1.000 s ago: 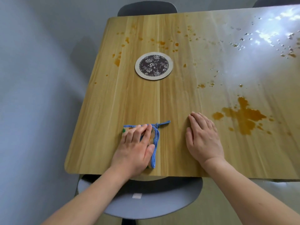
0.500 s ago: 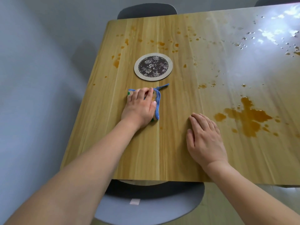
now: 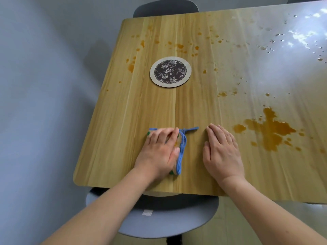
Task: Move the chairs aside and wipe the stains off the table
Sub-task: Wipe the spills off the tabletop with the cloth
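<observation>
Wiping is underway: the left hand (image 3: 157, 152) presses flat on the blue-edged cloth (image 3: 181, 152) near the tabletop (image 3: 123, 121) edge below the coaster (image 3: 170, 71); the right hand (image 3: 222, 152) rests open. Next, the large brown stain (image 3: 270, 131) right of the coaster needs wiping.

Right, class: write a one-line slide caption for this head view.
Left hand presses a blue-edged cloth on the stained wooden table; right hand rests flat beside it.
</observation>
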### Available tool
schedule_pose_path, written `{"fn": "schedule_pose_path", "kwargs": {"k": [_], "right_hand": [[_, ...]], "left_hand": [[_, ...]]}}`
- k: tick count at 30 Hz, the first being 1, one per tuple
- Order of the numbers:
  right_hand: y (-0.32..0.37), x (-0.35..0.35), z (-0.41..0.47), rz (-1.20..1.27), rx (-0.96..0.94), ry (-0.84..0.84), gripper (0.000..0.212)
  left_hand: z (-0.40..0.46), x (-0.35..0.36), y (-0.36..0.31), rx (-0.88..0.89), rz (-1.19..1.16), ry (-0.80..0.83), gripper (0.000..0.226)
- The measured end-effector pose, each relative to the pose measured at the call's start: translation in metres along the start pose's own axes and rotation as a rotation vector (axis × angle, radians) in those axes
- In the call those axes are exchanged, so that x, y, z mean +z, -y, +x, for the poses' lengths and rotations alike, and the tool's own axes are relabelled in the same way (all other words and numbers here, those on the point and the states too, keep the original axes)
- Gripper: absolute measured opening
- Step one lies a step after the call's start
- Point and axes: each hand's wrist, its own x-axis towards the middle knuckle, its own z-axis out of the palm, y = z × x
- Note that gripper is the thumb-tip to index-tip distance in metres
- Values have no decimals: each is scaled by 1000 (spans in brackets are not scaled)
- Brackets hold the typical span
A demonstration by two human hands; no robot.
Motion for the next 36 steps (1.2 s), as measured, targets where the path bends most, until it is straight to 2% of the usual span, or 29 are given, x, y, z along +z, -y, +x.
{"fn": "schedule_pose_path", "kwargs": {"k": [5, 11, 17, 22, 24, 27, 31, 36], "right_hand": [[-1, -2, 0, -14, -10, 7, 55], [-1, -1, 4, -11, -4, 23, 55], [0, -5, 4, -28, 10, 100, 56], [-9, -27, 20, 55, -56, 105, 55], [-24, -43, 38, 51, -141, 175, 57], [-61, -63, 72, -126, -244, 315, 66], [-92, -75, 99, -259, -250, 434, 63], [-87, -72, 109, -299, -280, 447, 45]], "left_hand": [[91, -12, 18, -96, -22, -78, 60], [139, -15, 23, -67, 7, -103, 60], [129, -11, 19, -73, 36, -83, 66], [62, -1, -16, -99, 38, -65, 66], [29, 7, -33, -77, 44, -71, 64], [3, 16, -50, -87, 40, -64, 62], [12, 10, -53, -106, -18, -23, 65], [66, 3, -54, -138, -6, -46, 66]]}}
